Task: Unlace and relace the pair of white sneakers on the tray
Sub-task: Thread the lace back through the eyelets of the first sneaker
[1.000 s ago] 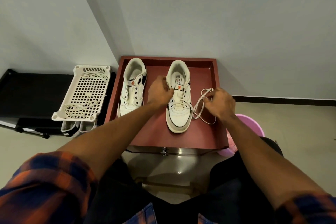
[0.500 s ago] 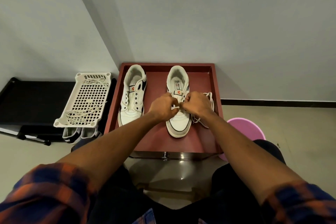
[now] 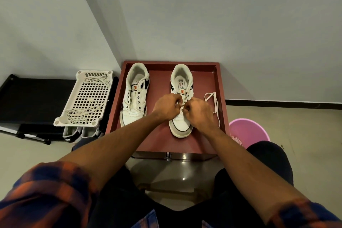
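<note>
1. Now both hands meet over the eyelets of the right-hand sneaker (image 3: 182,124). The left hand (image 3: 165,106) has its fingers curled and pinches a strand of the lace (image 3: 215,105). The right hand (image 3: 199,112), curled the same way, pinches the lace just beside it, so the knuckles nearly touch.
2. That lace is thin, soft and limp, and it cannot be pushed. I judge it is best pinched close to its tip and fed through hole by hole. Its slack lies in loops on the tray floor to the right of the shoe and could tangle or snag if pulled fast.
3. This sneaker stands in the right half of the tray (image 3: 221,89), toe toward the person. It looks light enough to slide or tip under a tug, so one hand should steady it by the eyelet flap, where the upper is soft. The sole looks stiff.
4. Well apart in the left half stands the left-hand sneaker (image 3: 134,98), its eyelets bare.
5. Further left, a white basket (image 3: 94,72) holding loose laces (image 3: 81,116) rests on a black rack (image 3: 37,96), with other shoes (image 3: 74,134) beneath it. A pink tub (image 3: 248,131) sits on the floor at the right, near the tray. None of these blocks the hands.
</note>
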Motion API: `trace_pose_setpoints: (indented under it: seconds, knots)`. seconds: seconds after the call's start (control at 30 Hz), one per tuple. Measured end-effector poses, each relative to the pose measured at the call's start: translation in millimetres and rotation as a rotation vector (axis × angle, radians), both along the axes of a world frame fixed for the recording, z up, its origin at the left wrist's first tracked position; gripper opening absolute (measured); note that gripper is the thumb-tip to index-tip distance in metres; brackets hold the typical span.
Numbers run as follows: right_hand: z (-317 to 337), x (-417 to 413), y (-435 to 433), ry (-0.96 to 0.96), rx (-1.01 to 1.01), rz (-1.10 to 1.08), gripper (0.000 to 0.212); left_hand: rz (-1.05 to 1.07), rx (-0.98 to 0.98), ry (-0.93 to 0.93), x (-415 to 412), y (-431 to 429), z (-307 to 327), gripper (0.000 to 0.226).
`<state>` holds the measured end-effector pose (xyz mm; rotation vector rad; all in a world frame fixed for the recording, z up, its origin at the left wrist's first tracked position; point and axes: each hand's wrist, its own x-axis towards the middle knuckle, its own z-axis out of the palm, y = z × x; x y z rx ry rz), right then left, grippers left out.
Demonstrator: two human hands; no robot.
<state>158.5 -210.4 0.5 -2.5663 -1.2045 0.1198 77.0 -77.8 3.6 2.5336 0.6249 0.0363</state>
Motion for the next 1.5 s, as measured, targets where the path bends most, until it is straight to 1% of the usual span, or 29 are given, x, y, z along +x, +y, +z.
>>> trace_pose_setpoints:
  seconds: [0.07, 0.13, 0.17, 0.23, 0.33, 0.4, 0.47, 0.5, 0.53, 0.57, 0.67, 0.7, 0.8, 0.87, 0.97, 1.03, 1.1, 1.13, 1.2, 1.23, 1.27, 1.3, 1.33, 1.37, 1.4, 1.43, 1.5]
  knots:
    - [3.4, -5.8, 4.2, -0.020, -0.037, -0.014, 0.017, -0.003, 0.003, -0.001, -0.7, 0.0, 0.5, 0.011]
    - [6.9, -5.3, 10.1, -0.015, -0.081, 0.021, 0.014, 0.008, 0.009, 0.009, -0.6, -0.5, 0.7, 0.007]
    - [8.0, -2.2, 12.1, 0.019, -0.093, 0.059, 0.014, 0.010, 0.010, 0.013, -0.2, -0.6, 0.5, 0.004]
    - [7.1, 10.7, 10.3, 0.179, -0.091, 0.122, 0.008, 0.007, 0.008, 0.007, 0.3, -1.0, -0.2, 0.003]
    - [3.6, 29.6, -6.0, 0.462, -0.055, 0.205, 0.009, 0.002, -0.005, -0.003, 0.1, 0.9, -2.3, 0.002]
    - [2.6, 35.7, -18.6, 0.590, -0.042, 0.187, 0.008, 0.004, -0.007, 0.000, 1.6, 0.8, -3.6, 0.002]
    - [0.0, 37.7, -24.9, 0.672, -0.050, 0.153, 0.010, 0.007, -0.017, 0.002, 2.8, 0.2, -4.0, 0.002]
    - [-1.0, 37.5, -25.2, 0.648, -0.078, 0.158, 0.008, 0.016, -0.025, -0.003, 3.3, 0.4, -4.4, 0.001]
    - [-3.1, 35.9, -24.4, 0.578, -0.090, 0.174, 0.006, 0.024, -0.035, -0.007, 3.5, 0.5, -3.8, 0.001]
    - [-5.7, 32.6, -23.0, 0.508, -0.064, 0.173, 0.008, 0.029, -0.046, -0.007, 3.1, 0.5, -3.4, 0.001]
    - [-5.5, 19.3, -16.7, 0.350, 0.101, 0.062, 0.023, 0.021, -0.078, -0.006, 3.1, 3.2, -1.3, 0.005]
    - [-6.3, 15.0, -13.8, 0.301, 0.115, 0.060, 0.026, 0.014, -0.092, -0.004, 3.2, 4.6, -0.6, 0.007]
    - [-9.5, 7.7, -5.1, 0.209, 0.030, 0.113, 0.035, 0.002, -0.111, 0.011, 2.4, 7.7, 3.9, 0.013]
    - [-8.8, 7.9, -1.8, 0.208, 0.010, 0.125, 0.032, -0.001, -0.113, 0.015, 2.4, 9.9, 3.8, 0.014]
    - [-6.6, 12.4, -1.6, 0.266, -0.018, 0.187, 0.015, 0.004, -0.118, 0.012, 0.8, 8.9, 5.1, 0.014]
    - [-6.6, 15.5, -6.4, 0.345, 0.054, 0.170, 0.009, 0.009, -0.127, 0.009, 0.4, 8.9, 4.0, 0.014]
    - [-4.8, 16.3, -10.4, 0.455, 0.170, 0.070, 0.007, 0.013, -0.139, 0.008, 0.2, 8.6, 2.8, 0.011]
    - [-4.7, 16.4, -11.6, 0.539, 0.194, 0.040, 0.007, 0.015, -0.143, 0.006, -0.3, 8.8, 2.9, 0.009]
    - [-0.5, 9.1, -9.7, 0.748, 0.146, 0.045, 0.010, 0.017, -0.151, -0.003, -0.8, 10.3, 2.8, 0.005]
    - [-0.1, 4.7, -7.5, 0.800, 0.097, 0.060, 0.008, 0.021, -0.156, -0.007, -0.5, 11.1, 3.1, 0.005]
    - [-1.5, 1.7, -4.9, 0.777, 0.047, 0.075, 0.008, 0.023, -0.164, -0.006, -0.1, 10.8, 3.6, 0.006]
    - [-2.3, -0.6, -2.9, 0.712, -0.007, 0.084, 0.013, 0.024, -0.171, -0.003, 0.2, 10.3, 5.0, 0.009]
    - [-4.4, -2.2, -0.6, 0.601, -0.034, 0.092, 0.019, 0.022, -0.173, 0.000, 0.1, 10.2, 6.7, 0.014]
    - [-3.0, -4.9, 0.3, 0.511, -0.034, 0.094, 0.023, 0.019, -0.176, 0.001, 0.3, 10.8, 7.3, 0.018]
    - [0.8, -6.7, -0.3, 0.469, -0.016, 0.112, 0.025, 0.010, -0.178, -0.003, 0.0, 11.8, 6.6, 0.023]
    - [4.3, -7.4, -1.9, 0.463, -0.015, 0.156, 0.024, -0.006, -0.175, -0.005, -0.8, 13.3, 5.7, 0.026]
    - [9.5, -5.4, -6.1, 0.540, -0.101, 0.296, 0.022, -0.043, -0.155, 0.001, -3.6, 15.6, 4.5, 0.028]
